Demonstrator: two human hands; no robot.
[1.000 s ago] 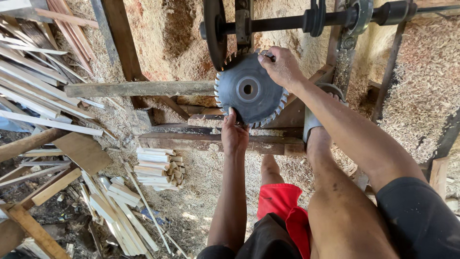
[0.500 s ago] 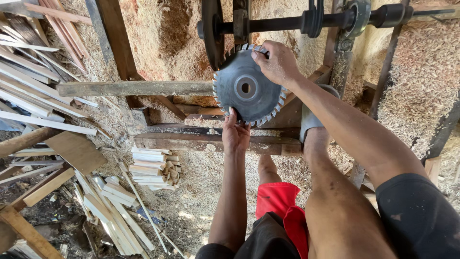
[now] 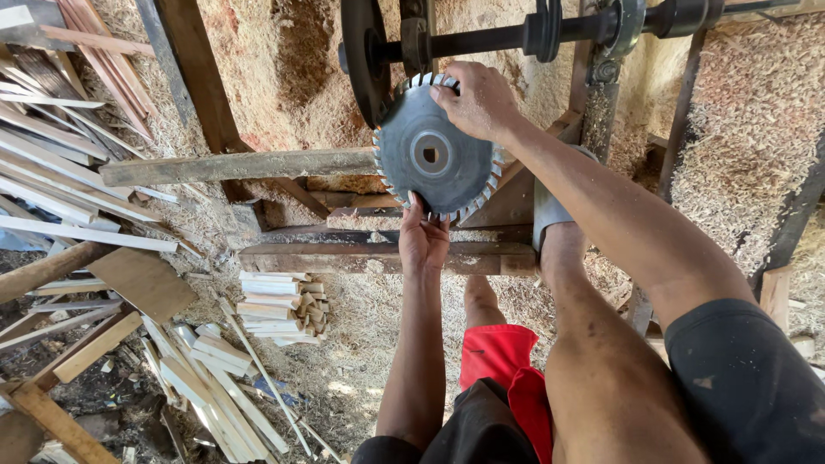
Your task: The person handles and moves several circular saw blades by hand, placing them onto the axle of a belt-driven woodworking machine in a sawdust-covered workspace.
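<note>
Between the left hand (image 3: 423, 241) and the right hand (image 3: 477, 99), the circular saw blade (image 3: 434, 159) was dark grey, its rim ringed with pale silvery teeth and its hub a lighter grey ring. Above the grip, the shaft (image 3: 490, 39) and wheel (image 3: 365, 51) were black. Below it, the shorts (image 3: 498, 361) showed bright red with black. The sawdust (image 3: 756, 120) to the right was pale tan, the beam (image 3: 232, 166) to the left weathered grey-brown, and the cut slats (image 3: 271, 305) lower left creamy white.

Tight above fingers (image 3: 451, 94): shaft (image 3: 481, 39) and pulley (image 3: 365, 51) block; beam (image 3: 387, 256) below, open sawdust (image 3: 326, 335) lower left.
</note>
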